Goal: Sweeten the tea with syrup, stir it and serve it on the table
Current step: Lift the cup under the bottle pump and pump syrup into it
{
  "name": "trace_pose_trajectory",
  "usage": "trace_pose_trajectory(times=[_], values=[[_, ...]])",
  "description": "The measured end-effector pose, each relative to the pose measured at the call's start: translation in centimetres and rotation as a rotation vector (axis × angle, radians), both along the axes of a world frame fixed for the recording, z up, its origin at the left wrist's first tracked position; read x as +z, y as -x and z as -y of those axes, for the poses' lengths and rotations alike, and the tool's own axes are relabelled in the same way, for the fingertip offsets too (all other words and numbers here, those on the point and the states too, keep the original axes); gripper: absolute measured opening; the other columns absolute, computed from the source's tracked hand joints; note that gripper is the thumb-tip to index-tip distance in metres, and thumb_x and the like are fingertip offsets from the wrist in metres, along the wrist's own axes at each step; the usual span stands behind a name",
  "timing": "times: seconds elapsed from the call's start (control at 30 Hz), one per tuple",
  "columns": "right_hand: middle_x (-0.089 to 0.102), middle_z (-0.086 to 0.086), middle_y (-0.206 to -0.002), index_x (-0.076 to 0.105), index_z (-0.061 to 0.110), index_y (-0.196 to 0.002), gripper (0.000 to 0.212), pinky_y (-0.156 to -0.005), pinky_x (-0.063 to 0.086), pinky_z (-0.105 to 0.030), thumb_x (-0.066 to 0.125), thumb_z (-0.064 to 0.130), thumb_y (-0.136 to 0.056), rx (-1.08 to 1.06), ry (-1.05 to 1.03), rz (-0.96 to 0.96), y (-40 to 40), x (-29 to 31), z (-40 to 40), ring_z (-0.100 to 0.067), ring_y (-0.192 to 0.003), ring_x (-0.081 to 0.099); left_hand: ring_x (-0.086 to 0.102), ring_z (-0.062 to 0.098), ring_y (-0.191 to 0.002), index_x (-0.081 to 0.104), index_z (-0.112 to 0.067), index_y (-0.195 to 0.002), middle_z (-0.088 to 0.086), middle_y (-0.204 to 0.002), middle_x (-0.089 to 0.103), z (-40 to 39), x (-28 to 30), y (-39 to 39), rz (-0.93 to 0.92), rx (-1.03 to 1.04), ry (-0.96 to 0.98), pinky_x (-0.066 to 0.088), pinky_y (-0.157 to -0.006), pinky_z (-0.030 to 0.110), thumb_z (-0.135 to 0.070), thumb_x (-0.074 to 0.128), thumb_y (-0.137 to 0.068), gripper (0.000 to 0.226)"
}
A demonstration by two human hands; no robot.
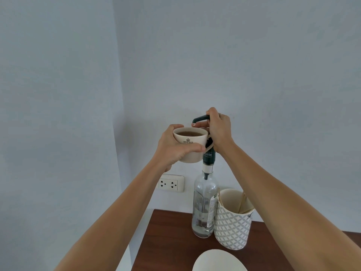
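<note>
White dish (218, 261) at table (175, 241) edge; left hand (175, 147) around teacup (190, 145), right hand (219, 130) clasping pump (200, 119).

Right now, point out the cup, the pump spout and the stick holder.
cup (192, 147), head view, front wall under the logo
pump spout (199, 118), head view, curved green nozzle above the tea
stick holder (232, 229), head view, patterned outer wall

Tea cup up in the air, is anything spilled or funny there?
No spill shows. The left hand holds the tea cup level under the syrup pump, which the right hand grips.
</note>
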State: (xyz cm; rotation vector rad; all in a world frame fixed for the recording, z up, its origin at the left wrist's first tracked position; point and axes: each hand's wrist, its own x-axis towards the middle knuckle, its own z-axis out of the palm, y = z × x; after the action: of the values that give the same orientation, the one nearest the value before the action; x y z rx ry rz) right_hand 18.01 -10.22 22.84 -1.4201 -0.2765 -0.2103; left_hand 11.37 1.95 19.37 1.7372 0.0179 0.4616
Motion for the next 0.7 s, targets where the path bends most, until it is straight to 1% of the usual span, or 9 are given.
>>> trace_pose_trajectory(times=[0.1,0.23,0.4,0.57,0.7], values=[[0.075,-0.014,-0.064,0.058,0.008,-0.067,0.026,-0.069,0.054,-0.043,0.049,0.025,-0.085,0.005,-0.002,-0.007,-0.11,-0.09,-0.02,-0.034,-0.064,0.067,0.068,0.016,-0.101,0.055,-0.030,-0.118,-0.004,-0.113,0.069,0.04,0.03,0.05,-0.003,0.000,0.005,0.059,-0.076,0.036,-0.041,0.087,-0.027,0.098],[0.076,-0.013,-0.064,0.058,0.009,-0.067,0.026,-0.070,0.054,-0.043,0.049,0.025,-0.085,-0.003,0.005,-0.006,-0.24,-0.21,0.01,-0.034,-0.066,0.067,0.067,0.017,-0.103,0.054,-0.028,-0.122,-0.004,-0.113,0.068,0.04,-0.01,0.05,-0.005,0.004,-0.001,0.060,-0.079,0.038,-0.042,0.087,-0.027,0.102],[0.075,-0.015,-0.064,0.056,0.010,-0.061,0.028,-0.068,0.053,-0.043,0.049,0.023,-0.085,0.002,0.002,-0.004,-0.21,-0.27,0.08,-0.033,-0.065,0.066,0.067,0.018,-0.105,0.054,-0.028,-0.122,-0.003,-0.116,0.067,0.07,-0.02,0.10,-0.008,0.006,-0.004,0.060,-0.079,0.037,-0.042,0.087,-0.026,0.103],[0.073,-0.009,-0.056,0.051,0.009,-0.059,0.030,-0.065,0.051,-0.040,0.049,0.019,-0.087,-0.006,0.019,0.017,-0.17,-0.41,0.24,-0.030,-0.059,0.064,0.066,0.016,-0.101,0.054,-0.029,-0.122,-0.004,-0.114,0.067,0.16,-0.06,0.18,-0.004,0.002,-0.001,0.056,-0.072,0.033,-0.043,0.086,-0.026,0.102],[0.071,-0.005,-0.051,0.048,0.010,-0.056,0.032,-0.064,0.050,-0.038,0.048,0.018,-0.087,-0.025,0.035,0.031,-0.12,-0.49,0.29,-0.026,-0.055,0.064,0.066,0.015,-0.102,0.054,-0.029,-0.122,-0.005,-0.115,0.067,0.18,-0.07,0.20,-0.001,0.004,-0.004,0.057,-0.073,0.033,-0.042,0.087,-0.026,0.102]])
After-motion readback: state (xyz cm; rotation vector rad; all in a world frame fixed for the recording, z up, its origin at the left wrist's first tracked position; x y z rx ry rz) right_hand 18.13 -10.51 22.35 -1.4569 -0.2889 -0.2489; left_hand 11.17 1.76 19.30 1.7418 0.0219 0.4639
